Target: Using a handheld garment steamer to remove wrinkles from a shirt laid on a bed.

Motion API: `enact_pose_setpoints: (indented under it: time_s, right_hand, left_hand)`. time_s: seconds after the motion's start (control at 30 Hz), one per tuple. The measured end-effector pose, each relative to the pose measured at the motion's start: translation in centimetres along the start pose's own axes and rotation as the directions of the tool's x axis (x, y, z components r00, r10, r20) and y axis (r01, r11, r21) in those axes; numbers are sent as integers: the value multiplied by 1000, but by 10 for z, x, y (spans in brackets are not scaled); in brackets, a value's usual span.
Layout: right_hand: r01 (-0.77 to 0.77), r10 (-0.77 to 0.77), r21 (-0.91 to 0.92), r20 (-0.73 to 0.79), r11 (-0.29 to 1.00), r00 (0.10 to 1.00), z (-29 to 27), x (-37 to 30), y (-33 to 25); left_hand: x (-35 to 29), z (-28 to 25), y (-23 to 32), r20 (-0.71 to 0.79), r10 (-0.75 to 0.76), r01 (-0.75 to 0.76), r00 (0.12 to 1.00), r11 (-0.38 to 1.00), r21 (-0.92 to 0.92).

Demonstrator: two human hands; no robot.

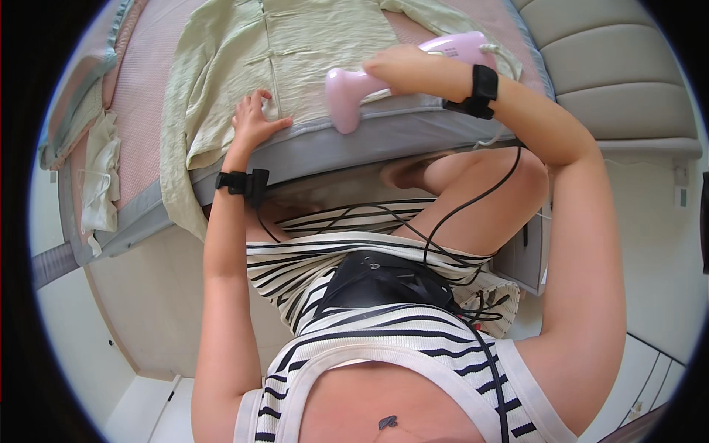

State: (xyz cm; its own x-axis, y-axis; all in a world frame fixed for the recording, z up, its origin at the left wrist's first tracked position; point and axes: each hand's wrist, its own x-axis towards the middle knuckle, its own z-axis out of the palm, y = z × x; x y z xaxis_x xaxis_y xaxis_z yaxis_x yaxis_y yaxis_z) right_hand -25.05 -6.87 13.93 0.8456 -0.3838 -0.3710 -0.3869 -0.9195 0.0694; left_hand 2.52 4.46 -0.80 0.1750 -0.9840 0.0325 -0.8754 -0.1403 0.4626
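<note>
A pale green, crinkled long-sleeved shirt (325,52) lies spread over the bed, one part hanging over the near edge. My left hand (255,127) rests on its lower part with the fingers spread, holding nothing. In my right hand (408,70) is a pink handheld garment steamer (343,100), gripped round its handle. Its head points down toward me, close to the shirt's near hem and the bed's grey edge; whether it touches the cloth I cannot tell. A light cord (504,55) comes from the handle's right end.
Under the shirt is a pink quilted bed cover (140,96), with a grey bed edge (310,153) before my knees. White cloth (100,177) hangs at the left. A padded headboard (620,66) stands at the right. Black cables (473,207) run across my lap and legs.
</note>
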Motion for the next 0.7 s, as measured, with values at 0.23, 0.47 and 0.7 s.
enact_pose_setpoints:
  time_s: [0.23,0.47,0.7]
  right_hand:
    - [-148,147,42,33,988,989,23,-61,57]
    - [-293,276,210,105,933,955,23,-104,87]
    - [-87,111,270,-75,959,991,19,-73,72]
  left_hand:
    - [-2,1,-10,-30,22,-21,999,1000,20]
    - [4,-74,-74,-302,-298,-35,905,656,-754]
    - [7,-42,10,-335,130,-242,933,916,-319]
